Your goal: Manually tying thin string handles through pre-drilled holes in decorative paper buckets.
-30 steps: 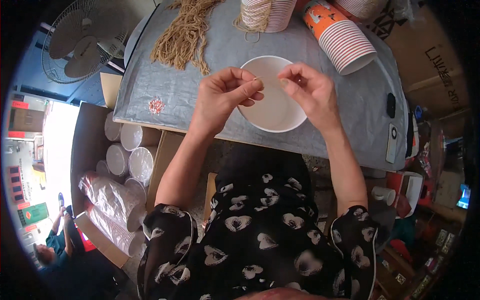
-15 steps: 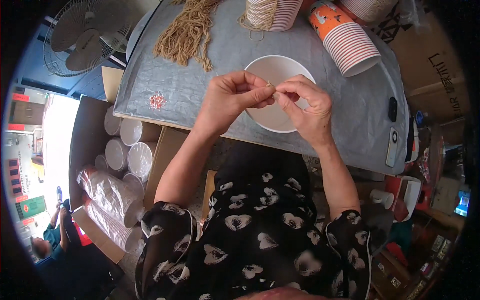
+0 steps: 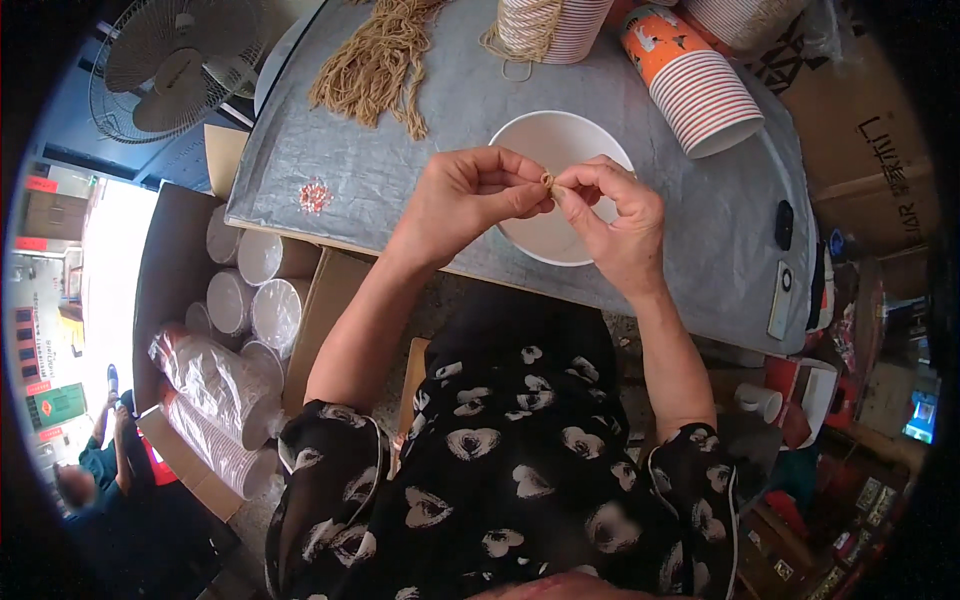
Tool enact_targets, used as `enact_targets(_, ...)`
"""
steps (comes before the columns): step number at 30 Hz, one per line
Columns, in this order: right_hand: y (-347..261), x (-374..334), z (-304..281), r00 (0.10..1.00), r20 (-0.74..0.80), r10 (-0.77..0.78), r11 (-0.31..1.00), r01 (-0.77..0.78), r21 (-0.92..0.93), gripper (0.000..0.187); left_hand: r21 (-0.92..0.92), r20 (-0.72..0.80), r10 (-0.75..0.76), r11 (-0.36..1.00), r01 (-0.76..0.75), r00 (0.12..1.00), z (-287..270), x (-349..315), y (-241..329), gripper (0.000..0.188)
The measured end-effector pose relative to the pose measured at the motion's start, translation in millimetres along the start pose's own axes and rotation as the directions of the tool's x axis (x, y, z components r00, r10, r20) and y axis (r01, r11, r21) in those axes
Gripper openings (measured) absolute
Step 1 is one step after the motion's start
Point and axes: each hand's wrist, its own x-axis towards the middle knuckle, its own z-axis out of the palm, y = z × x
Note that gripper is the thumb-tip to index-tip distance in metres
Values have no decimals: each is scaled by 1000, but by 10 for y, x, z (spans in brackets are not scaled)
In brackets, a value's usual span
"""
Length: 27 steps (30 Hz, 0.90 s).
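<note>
Both of my hands meet over a large white paper tub (image 3: 520, 125) at the table's edge. Between their fingertips is a small knotted piece of tan cord (image 3: 548, 181). My left hand (image 3: 478, 195) pinches it from one side, thumb against the forefinger. My right hand (image 3: 615, 208) pinches the other side, its other fingers curled. Most of the cord is hidden by the fingers. Farther left lies a loose bundle of tan cord (image 3: 385, 65). A small heap of red and white bits (image 3: 314, 196) rests near the table's left edge.
At the back stand a striped stack of paper tubs (image 3: 560, 35) with cord hung over it and a lying orange-patterned stack (image 3: 705, 100). A black object (image 3: 784, 224) and a white device (image 3: 780, 298) lie at right. A carton (image 3: 170, 260) of wrapped tubs stands left, near a fan (image 3: 170, 80).
The cord between my fingertips now shows as a small loop or knot, as my fingers shift slightly. Both hands stay over the tub. The view has moved a little.
</note>
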Motion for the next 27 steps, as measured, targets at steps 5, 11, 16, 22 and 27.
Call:
enact_targets(5, 11, -10, -12, 998, 24, 53, 998, -54, 15, 9, -5, -34, -29, 1000, 29, 999, 31, -15, 7, 18)
enact_targets(11, -27, 0, -7, 994, 35, 100, 994, -101, 42, 12, -52, -40, -31, 998, 29, 999, 4, 13, -41, 18)
enact_targets(16, -4, -3, -24, 995, 34, 93, 996, -94, 13, 11, -44, -33, -29, 999, 27, 999, 18, 21, -33, 17)
enact_targets(22, -33, -13, 12, 991, 25, 131, 991, -131, 18, 9, -30, -74, -14, 999, 11, 997, 26, -11, -29, 15)
enact_targets(27, -83, -21, -14, 993, 25, 117, 993, -118, 2, 7, 11, -103, 10, 1000, -9, 995, 91, -17, -27, 14)
